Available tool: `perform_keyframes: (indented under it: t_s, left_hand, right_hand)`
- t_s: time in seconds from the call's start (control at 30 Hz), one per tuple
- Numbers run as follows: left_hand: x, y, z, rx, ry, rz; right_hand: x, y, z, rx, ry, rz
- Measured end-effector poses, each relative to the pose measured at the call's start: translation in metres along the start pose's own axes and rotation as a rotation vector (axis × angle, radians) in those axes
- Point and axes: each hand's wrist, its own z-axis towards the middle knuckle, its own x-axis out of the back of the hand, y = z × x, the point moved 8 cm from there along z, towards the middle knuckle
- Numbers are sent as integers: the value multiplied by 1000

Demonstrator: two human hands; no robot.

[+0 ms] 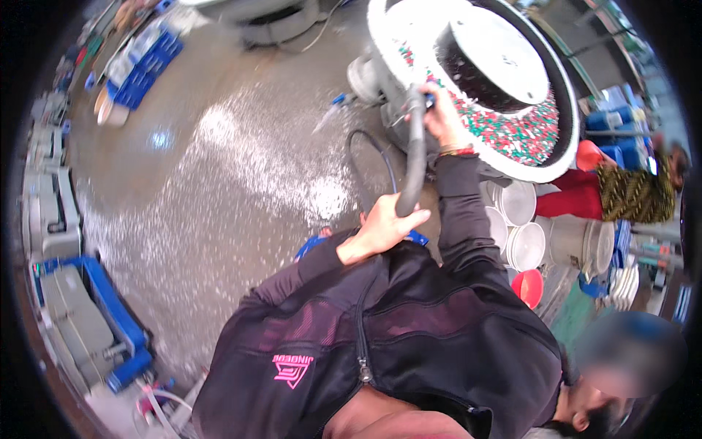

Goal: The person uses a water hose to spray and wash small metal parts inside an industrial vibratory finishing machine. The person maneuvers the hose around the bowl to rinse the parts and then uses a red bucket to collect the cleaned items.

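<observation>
My left hand (384,225) is closed round the lower end of a thick grey hose (417,150), in front of my jacket. Farther up, my right hand (442,117) has its fingers curled on the same hose near its top end, close to a large round bowl machine (567,150). Small red, green and white pieces (515,135) fill the bowl's ring-shaped channel. A white-topped round centre (501,55) rises from its middle. A red band shows at my right wrist. The hose's top end blurs against the bowl's outer wall.
Wet concrete floor (219,183) spreads to the left, with a thin dark hose (373,135) looped on it. White buckets (515,201) and a red bucket (528,287) stand at the right. One person (636,186) is beyond the bowl; another (585,402) is at lower right. A blue crate (146,73) stands far left.
</observation>
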Motion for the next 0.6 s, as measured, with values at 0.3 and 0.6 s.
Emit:
perform_keyframes:
  t_s: [0.3, 0.6]
  left_hand:
    - [20, 17, -22, 110, -89, 6]
    - [49, 11, -53, 174, -158, -145]
  right_hand:
    - [-37, -23, -21, 94, -7, -10]
    - [-41, 23, -28, 106, 57, 48]
